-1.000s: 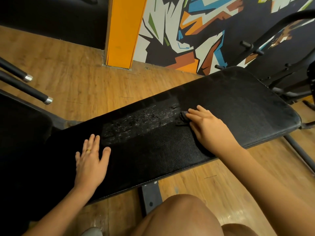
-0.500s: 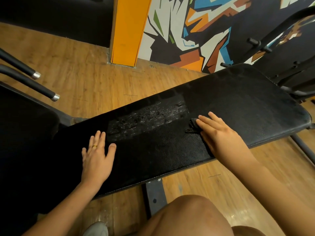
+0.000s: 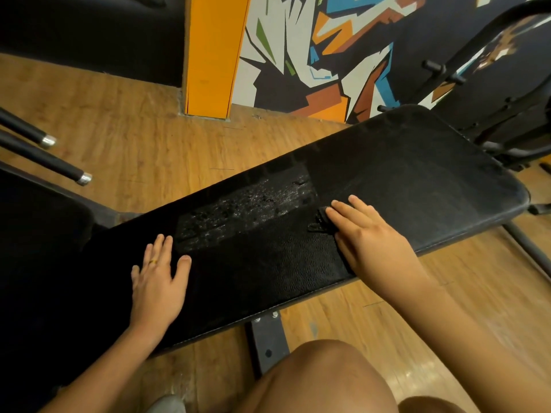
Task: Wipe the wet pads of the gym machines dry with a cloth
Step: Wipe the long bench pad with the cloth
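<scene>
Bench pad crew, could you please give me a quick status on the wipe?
Left hand flat on pad, bracing. Right hand pressing dark cloth at wet patch edge. Patch unwiped. Nothing in the way.

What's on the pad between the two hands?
A wet patch on the black pad, between left hand and right hand, in the head view.

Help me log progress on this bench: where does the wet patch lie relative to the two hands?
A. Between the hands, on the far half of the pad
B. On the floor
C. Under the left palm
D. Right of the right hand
A: the glistening wet patch lies on the pad, between the left hand and the right hand pressing the cloth.
</scene>
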Demonstrator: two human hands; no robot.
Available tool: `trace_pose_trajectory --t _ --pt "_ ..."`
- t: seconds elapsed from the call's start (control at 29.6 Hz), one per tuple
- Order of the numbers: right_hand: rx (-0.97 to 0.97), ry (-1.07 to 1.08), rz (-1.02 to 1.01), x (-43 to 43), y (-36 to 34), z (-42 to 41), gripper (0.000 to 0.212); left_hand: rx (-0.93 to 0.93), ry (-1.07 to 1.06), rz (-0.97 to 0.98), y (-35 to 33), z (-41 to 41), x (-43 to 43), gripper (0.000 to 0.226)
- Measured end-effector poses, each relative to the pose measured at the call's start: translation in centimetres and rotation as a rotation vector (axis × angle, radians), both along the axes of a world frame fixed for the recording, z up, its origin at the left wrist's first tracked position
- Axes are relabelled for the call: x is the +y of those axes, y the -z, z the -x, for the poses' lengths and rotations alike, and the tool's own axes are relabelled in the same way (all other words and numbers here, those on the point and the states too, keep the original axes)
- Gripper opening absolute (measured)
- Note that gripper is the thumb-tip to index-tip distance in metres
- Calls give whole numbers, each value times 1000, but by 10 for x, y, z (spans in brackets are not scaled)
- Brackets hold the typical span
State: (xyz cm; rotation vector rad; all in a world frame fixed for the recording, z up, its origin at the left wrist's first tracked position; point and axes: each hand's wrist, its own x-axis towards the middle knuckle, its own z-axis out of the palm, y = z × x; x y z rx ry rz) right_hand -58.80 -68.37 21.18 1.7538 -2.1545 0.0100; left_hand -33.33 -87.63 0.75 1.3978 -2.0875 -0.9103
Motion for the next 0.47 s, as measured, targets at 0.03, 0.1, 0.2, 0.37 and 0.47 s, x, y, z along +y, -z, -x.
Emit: trace_pose_trajectory --t 0.03,0.1,0.2,0.37,0.47 --pt "12 -3 -5 2 0 -1 46 1 -1 5 1 0 0 62" --pt "28 -2 -23 -3 0 3 45 7 -4 5 1 0 -1 62" --pt "50 -7 -91 -30 -2 15 44 14 -9 0 0 2 0 62" --pt "41 57 -116 -100 -3 31 42 27 -16 -6 0 1 0 61" --pt "3 113 -101 -129 -5 35 40 27 -19 -16 -2 2 1 61"
